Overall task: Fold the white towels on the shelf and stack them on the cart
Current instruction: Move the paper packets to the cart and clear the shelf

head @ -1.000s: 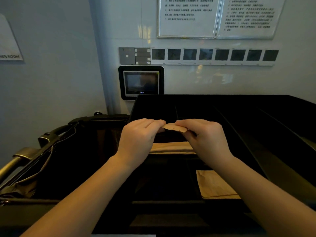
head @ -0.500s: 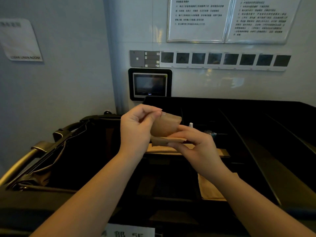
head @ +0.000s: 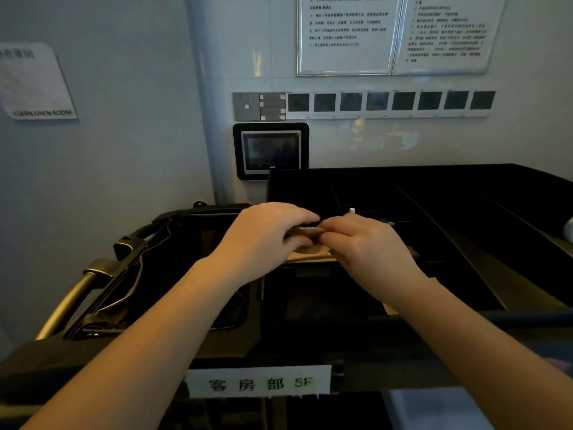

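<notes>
Over the cart (head: 465,243), at 12 o'clock, left hand (head: 266,234) and right hand (head: 366,243) pinch a brown paper (head: 305,232) between them (no towels visible).

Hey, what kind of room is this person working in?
Most likely a hotel housekeeping linen room. A wall sign reads "clean linen room", as far as it can be read. The black service cart carries a label reading 客房部 5F, the guest-rooms department. Framed printed notices hang above.
</notes>
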`<action>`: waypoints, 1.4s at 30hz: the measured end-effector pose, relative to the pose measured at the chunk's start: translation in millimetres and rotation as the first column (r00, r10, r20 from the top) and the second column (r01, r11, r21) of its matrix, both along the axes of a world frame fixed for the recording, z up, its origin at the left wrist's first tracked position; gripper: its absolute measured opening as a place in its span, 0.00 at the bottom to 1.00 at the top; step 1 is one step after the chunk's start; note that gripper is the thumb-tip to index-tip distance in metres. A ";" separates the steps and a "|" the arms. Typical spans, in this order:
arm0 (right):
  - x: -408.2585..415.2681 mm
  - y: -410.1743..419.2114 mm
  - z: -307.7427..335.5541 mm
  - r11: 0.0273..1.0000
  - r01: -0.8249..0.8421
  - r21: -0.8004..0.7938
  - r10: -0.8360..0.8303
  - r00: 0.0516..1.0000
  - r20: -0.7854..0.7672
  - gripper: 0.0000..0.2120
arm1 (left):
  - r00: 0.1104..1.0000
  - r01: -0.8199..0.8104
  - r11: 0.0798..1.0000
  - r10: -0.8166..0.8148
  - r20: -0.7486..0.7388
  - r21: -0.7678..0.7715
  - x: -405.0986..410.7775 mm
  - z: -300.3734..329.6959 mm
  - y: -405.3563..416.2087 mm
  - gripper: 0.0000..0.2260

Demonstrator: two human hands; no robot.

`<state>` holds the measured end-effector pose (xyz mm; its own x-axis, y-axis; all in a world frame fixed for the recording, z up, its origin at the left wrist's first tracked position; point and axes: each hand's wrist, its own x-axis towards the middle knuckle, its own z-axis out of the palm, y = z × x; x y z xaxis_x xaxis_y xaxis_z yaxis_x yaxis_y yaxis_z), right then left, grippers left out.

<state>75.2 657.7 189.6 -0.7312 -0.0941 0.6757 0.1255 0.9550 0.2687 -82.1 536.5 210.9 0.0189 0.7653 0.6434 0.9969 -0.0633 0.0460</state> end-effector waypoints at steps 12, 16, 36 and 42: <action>7.5 -17.9 -8.8 0.998 0.017 -0.061 -0.018 1.000 -0.012 0.10 | 0.999 0.013 0.987 -0.021 0.044 0.160 -3.7 -28.2 -14.9 0.08; 17.4 -3.1 -18.9 0.977 0.075 -0.198 -0.070 0.997 0.033 0.13 | 0.987 -0.122 0.958 0.091 0.130 0.258 -12.0 -34.4 -22.7 0.07; -14.0 21.8 -41.1 0.879 0.417 -0.230 -0.196 0.757 0.624 0.07 | 0.981 -0.105 0.962 0.058 0.187 0.251 0.1 -67.2 -14.0 0.08; 21.0 7.0 -31.4 0.878 0.077 -0.472 -0.028 0.994 0.110 0.28 | 0.987 -0.060 0.971 0.022 0.161 0.230 8.6 -71.0 -10.6 0.08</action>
